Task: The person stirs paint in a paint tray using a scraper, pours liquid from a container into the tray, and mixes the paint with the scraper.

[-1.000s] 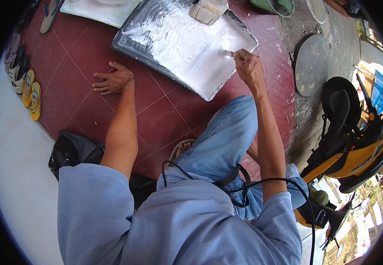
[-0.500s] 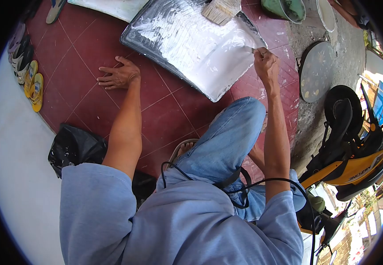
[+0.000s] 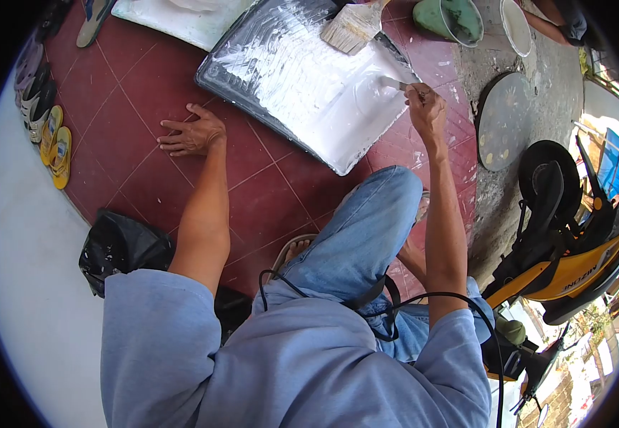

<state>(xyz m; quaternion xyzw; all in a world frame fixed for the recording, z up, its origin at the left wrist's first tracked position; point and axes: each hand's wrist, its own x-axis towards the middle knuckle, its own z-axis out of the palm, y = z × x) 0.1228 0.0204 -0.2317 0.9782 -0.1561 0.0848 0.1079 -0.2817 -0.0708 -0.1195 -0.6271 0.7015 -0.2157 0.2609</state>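
My right hand (image 3: 427,110) is closed around a small paintbrush (image 3: 395,83), its tip in the white paint. The paint lies in a black paint tray (image 3: 252,113), thick at the near right end and streaked over the ridged part. Across the tray's far right edge rests a wide paintbrush (image 3: 352,30) with whitened bristles. To the left, my left hand (image 3: 194,133) is open, fingers spread, palm down at the red tiled floor (image 3: 259,160) and apart from the tray.
A second, pale tray (image 3: 174,21) stands behind. Green bucket (image 3: 452,20), white-rimmed bucket (image 3: 515,28) and round grey disc (image 3: 505,121) are at right, near a yellow-black motorbike (image 3: 573,274). Yellow flip-flops (image 3: 56,146) and a black plastic bag (image 3: 120,246) lie left. Another person's arm (image 3: 548,28) shows top right.
My right hand has shifted slightly left, and more of the small paintbrush shows over the paint. My left hand has stayed put. The view has tilted a little, showing more at the top.
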